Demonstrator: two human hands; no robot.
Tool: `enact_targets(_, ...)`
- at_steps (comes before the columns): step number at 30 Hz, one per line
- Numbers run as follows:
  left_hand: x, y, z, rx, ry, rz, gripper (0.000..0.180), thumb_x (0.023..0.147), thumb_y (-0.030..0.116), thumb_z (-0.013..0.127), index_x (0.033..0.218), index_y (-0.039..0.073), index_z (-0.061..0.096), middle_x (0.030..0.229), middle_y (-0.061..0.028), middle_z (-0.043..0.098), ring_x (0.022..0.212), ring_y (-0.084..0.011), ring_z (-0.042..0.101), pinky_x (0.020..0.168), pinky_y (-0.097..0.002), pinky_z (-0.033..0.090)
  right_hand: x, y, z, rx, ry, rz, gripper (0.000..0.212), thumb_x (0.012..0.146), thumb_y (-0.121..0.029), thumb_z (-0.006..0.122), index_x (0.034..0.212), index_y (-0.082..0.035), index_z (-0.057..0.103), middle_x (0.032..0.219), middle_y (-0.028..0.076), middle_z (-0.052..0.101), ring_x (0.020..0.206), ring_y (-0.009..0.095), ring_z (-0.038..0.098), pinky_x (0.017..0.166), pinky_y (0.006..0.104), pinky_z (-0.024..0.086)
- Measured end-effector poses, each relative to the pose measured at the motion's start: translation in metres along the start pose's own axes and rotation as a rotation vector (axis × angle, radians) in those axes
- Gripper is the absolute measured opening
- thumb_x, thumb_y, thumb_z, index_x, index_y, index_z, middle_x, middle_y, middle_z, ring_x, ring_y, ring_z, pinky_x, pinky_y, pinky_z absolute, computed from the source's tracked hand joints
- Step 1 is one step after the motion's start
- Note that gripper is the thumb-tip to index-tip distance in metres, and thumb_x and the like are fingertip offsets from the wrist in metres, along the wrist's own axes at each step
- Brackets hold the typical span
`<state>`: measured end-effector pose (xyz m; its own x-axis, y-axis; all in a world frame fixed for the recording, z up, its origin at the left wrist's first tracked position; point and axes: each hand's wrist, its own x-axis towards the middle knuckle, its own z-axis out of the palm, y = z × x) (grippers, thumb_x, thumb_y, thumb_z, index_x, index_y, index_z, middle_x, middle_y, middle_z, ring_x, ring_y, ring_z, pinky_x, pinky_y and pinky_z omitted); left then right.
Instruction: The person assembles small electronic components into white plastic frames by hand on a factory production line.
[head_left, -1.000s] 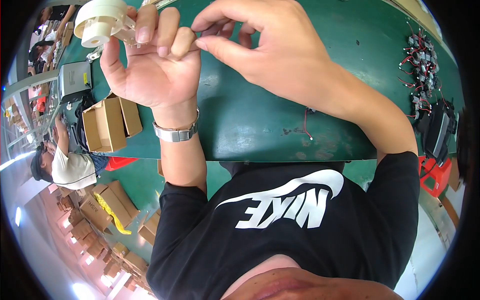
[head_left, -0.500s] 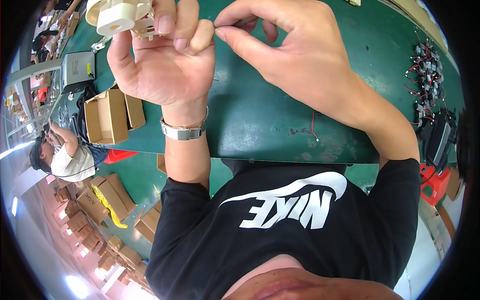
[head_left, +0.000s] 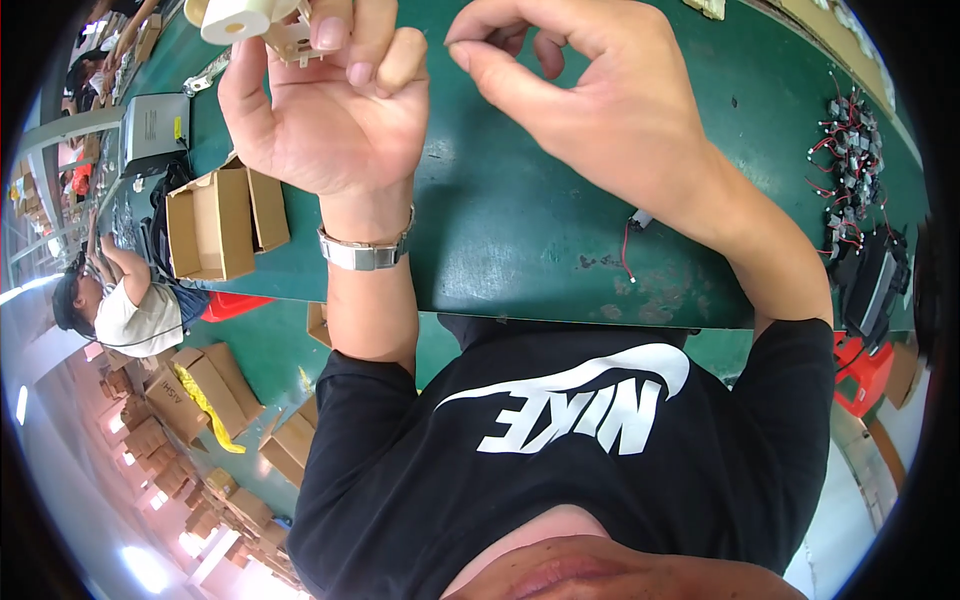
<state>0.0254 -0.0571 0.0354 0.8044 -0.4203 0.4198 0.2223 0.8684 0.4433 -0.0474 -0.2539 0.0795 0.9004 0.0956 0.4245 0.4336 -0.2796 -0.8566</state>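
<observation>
My left hand (head_left: 330, 130) is raised over the table's far left part, palm up, with a metal-banded watch on the wrist. Its fingers are closed around a cream plastic housing (head_left: 235, 22), whose top runs out of the picture. The housing has a rounded end with a hole and a small clip-like part beside it. To the right hovers my right hand (head_left: 600, 90), thumb and index fingertip pressed in a pinch. Whatever lies between those fingertips is too small to make out. Below the right wrist a small grey motor-like part (head_left: 641, 217) with a red wire rests on the table.
The green table (head_left: 500, 260) carries an open cardboard box (head_left: 210, 225) and a grey device (head_left: 157, 135) at left. Many small wired parts (head_left: 850, 170) lie at the right edge, beside a black object (head_left: 875, 280). Another person (head_left: 135, 310) sits further left, near floor cartons.
My right hand has drawn slightly away from the left, widening the gap between them. The left hand and the housing have shifted a little upward. The grey part by my right forearm now shows.
</observation>
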Motion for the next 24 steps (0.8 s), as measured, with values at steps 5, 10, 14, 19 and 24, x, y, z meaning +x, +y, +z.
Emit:
enact_targets(5, 0.010, -0.005, -0.015, 0.365, 0.347, 0.101, 0.022, 0.099, 0.023, 0.060, 0.101, 0.002, 0.066, 0.084, -0.0039, 0.056, 0.063, -0.0115, 0.039, 0.053, -0.0270, 0.028, 0.027, 0.016, 0.003, 0.149, 0.120, 0.009, 0.004, 0.093, -0.001, 0.070, 0.095, 0.002, 0.070, 0.083, 0.002, 0.069, 0.073, 0.005, 0.061, 0.063, 0.0204, 0.048)
enact_targets(10, 0.018, -0.033, -0.071, 0.530, 0.659, -0.051, 0.015, 0.101, 0.016, 0.064, 0.103, 0.002, 0.068, 0.085, -0.0040, 0.066, 0.065, -0.0089, 0.055, 0.056, -0.0240, 0.044, 0.132, 0.016, 0.006, -0.262, 0.166, -0.307, 0.018, 0.091, -0.014, 0.068, 0.097, 0.003, 0.070, 0.082, 0.012, 0.071, 0.077, 0.019, 0.069, 0.072, 0.0340, 0.055)
enact_targets(14, 0.013, -0.041, -0.050, 0.734, 0.643, 0.078, 0.023, 0.099, 0.022, 0.066, 0.102, -0.001, 0.069, 0.080, -0.0056, 0.063, 0.056, -0.0041, 0.039, 0.046, -0.0220, 0.027, 0.222, 0.022, 0.058, -0.529, 0.036, -0.269, 0.021, 0.089, -0.017, 0.066, 0.100, -0.002, 0.075, 0.099, 0.024, 0.075, 0.094, 0.038, 0.075, 0.084, 0.0484, 0.057)
enact_targets(19, 0.018, -0.056, -0.053, 0.830, 0.603, 0.057, 0.023, 0.099, 0.025, 0.068, 0.099, 0.001, 0.071, 0.080, -0.0022, 0.062, 0.058, -0.0019, 0.042, 0.047, -0.0205, 0.029, 0.306, 0.051, 0.104, -0.946, 0.307, -0.350, 0.020, 0.084, -0.010, 0.066, 0.095, 0.002, 0.077, 0.098, 0.029, 0.075, 0.100, 0.042, 0.074, 0.092, 0.0494, 0.058)
enact_targets(24, 0.013, -0.047, -0.057, 0.897, 0.635, 0.109, 0.023, 0.099, 0.025, 0.069, 0.101, 0.002, 0.073, 0.081, -0.0024, 0.063, 0.061, -0.0021, 0.043, 0.048, -0.0208, 0.032, 0.287, -0.001, 0.104, -0.886, -0.162, -0.100, 0.023, 0.084, -0.012, 0.066, 0.096, 0.005, 0.076, 0.097, 0.030, 0.074, 0.100, 0.043, 0.074, 0.092, 0.0496, 0.058)
